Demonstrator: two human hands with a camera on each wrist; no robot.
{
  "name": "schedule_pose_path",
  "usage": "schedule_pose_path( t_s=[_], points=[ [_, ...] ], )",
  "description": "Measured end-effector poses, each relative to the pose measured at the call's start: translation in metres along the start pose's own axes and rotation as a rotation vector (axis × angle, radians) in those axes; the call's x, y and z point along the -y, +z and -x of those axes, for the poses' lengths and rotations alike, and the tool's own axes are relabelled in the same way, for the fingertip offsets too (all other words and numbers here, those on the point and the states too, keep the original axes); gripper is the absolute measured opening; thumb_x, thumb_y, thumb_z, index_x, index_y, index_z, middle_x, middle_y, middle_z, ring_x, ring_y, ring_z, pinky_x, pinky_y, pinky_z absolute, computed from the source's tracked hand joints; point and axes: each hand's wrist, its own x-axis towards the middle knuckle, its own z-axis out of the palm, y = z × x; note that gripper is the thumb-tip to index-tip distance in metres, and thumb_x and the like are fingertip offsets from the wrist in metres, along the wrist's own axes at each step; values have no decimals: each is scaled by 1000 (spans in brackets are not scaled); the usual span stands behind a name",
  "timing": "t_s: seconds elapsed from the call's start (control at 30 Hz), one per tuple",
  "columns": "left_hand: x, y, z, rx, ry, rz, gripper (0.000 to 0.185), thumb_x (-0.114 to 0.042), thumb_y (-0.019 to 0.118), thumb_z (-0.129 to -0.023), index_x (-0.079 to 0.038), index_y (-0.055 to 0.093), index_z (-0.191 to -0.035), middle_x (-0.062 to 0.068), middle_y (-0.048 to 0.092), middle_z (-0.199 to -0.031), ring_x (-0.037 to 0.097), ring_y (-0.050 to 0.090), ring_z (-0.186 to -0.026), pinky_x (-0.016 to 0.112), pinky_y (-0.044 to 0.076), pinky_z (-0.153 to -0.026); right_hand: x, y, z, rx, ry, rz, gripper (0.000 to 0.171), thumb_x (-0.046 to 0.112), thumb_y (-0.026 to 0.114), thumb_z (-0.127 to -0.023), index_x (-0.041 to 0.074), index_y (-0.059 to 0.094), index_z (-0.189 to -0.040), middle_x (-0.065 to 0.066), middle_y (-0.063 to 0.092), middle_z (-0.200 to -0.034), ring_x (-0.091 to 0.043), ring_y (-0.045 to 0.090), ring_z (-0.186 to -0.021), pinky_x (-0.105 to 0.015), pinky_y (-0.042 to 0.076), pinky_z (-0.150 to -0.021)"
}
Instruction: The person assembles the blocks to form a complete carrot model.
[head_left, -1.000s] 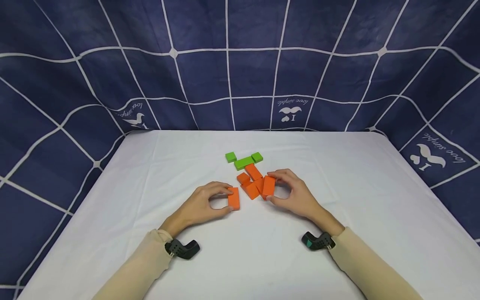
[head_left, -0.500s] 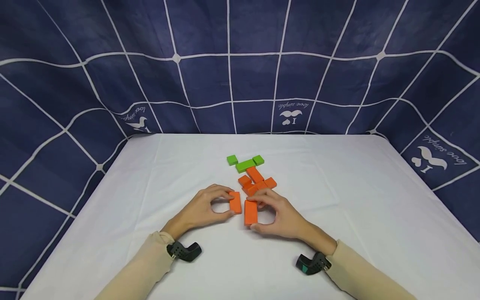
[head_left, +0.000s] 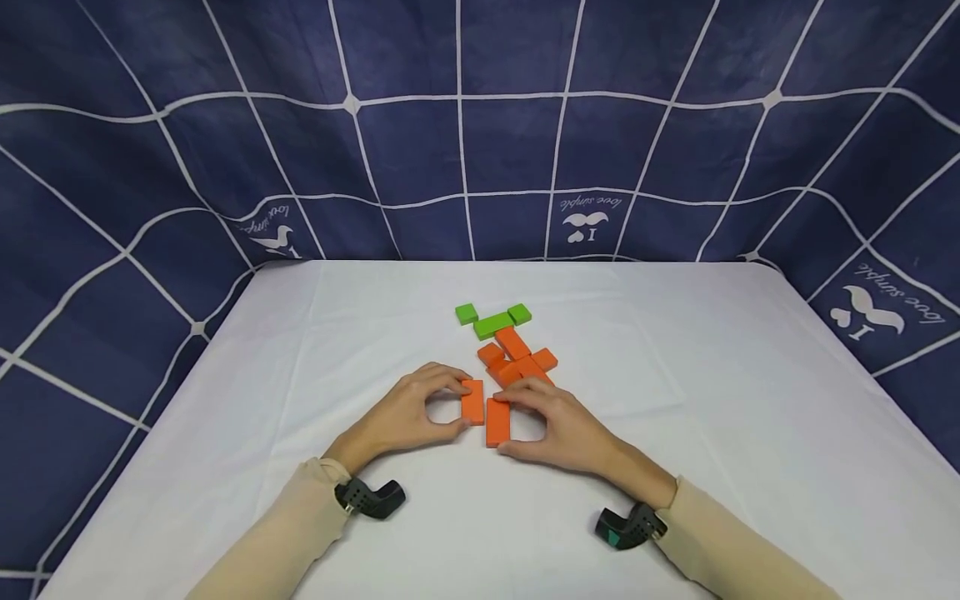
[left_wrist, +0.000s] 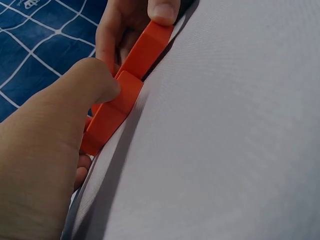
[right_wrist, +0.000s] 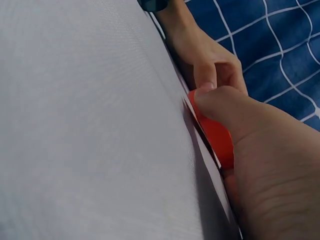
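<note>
Between thumb and fingertips, my left hand (head_left: pixel 414 407) pinches an orange rectangular block (head_left: pixel 472 402) by its two short ends. Just to its right and a little nearer to me, my right hand (head_left: pixel 558 427) pinches a second orange block (head_left: pixel 498 422) the same way. The two blocks stand almost side by side on the white cloth, with a narrow gap in the head view. The left wrist view shows the left block (left_wrist: pixel 114 112) with the other one beyond it. In the right wrist view the thumb hides part of an orange block (right_wrist: pixel 215 135).
Right behind my hands lies a loose cluster of orange blocks (head_left: pixel 512 342), some leaning on each other. Farther back are a long green block (head_left: pixel 492 325) and two small green blocks (head_left: pixel 467 313). A dark blue checked cloth (head_left: pixel 510 150) hangs behind the white table (head_left: pixel 720 350).
My right hand has brought its orange block from the cluster's right side toward me and left, and lowered it beside the left one. The left hand has stayed nearly still, holding its block.
</note>
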Motion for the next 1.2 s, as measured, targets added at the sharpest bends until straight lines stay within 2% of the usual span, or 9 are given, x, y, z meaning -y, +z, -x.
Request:
schedule_pose_path(
  t_s=[0.3, 0.6, 0.93, 1.2],
  points=[
    [0, -1, 0, 44, 8, -5, 37, -41, 74, -80, -25, 66, -112, -13, 60, -125, 7, 52, -120, 35, 45, -103, -4, 3, -2, -39, 18, 9, 56, 48, 75, -79, 24, 61, -127, 13, 57, -124, -3, 55, -114, -32, 48, -99],
    [-4, 5, -1, 54, -45, -45, 55, -55, 69, -81, -29, 59, -128, -16, 58, -123, 2, 51, -117, 34, 46, -102, -9, -2, -2, -35, 34, 45, 60, 47, 74, -80, 21, 58, -132, 9, 57, -131, -8, 53, -122, -34, 46, -103],
    [-1, 1, -7, 51, -17, -62, 55, -57, 68, -82, -25, 61, -126, -13, 59, -124, 6, 52, -118, 33, 45, -103, -12, -5, -6, -11, 32, 46, 62, 46, 71, -84, 18, 54, -137, 1, 54, -138, -17, 52, -128, -40, 44, -105],
    [0, 0, -6, 44, -14, -55, 56, -59, 68, -81, -25, 62, -125, -12, 60, -123, 6, 53, -117, 33, 46, -102, -9, -4, -7, -13, 22, 33, 61, 43, 71, -85, 17, 54, -137, 1, 53, -139, -18, 51, -128, -42, 44, -105]
  ],
)
